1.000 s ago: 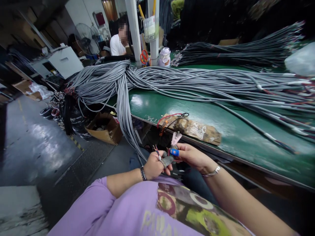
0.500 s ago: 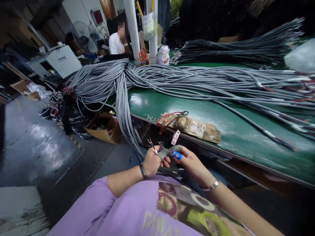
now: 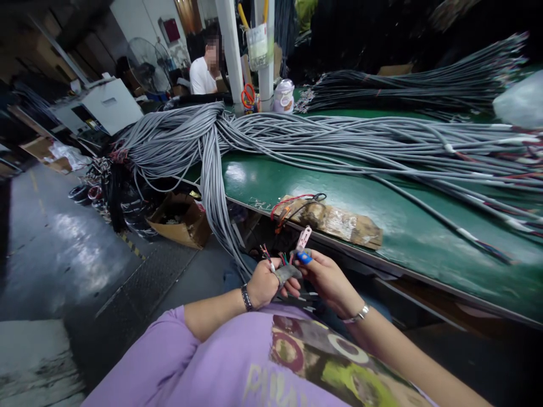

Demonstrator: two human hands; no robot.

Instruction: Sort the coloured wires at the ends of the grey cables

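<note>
My left hand (image 3: 263, 284) is closed around the stripped ends of grey cables, with thin coloured wires (image 3: 283, 259) sticking up from it. A grey covering wraps its index finger. My right hand (image 3: 328, 277), a blue cover (image 3: 304, 258) on its thumb, pinches at the wires just beside the left fingers. Exactly which strands it grips is too small to tell. Close above the right fingertips is a pink tag-like piece (image 3: 304, 238) at the table edge. A wooden block (image 3: 339, 221) wrapped in clear tape lies behind, with red and black leads on it.
Long grey cables (image 3: 297, 133) lie across the green table (image 3: 263, 175), some drooping over its front edge. Black cable bundles (image 3: 403, 87) are at the back. A cardboard box (image 3: 180, 223) stands on the floor at left. Another person (image 3: 202, 74) sits beyond the posts.
My right fingers have shifted slightly left and up, closer to the pink piece. The left index finger has tilted downward, and more of the coloured wires now shows between my hands.
</note>
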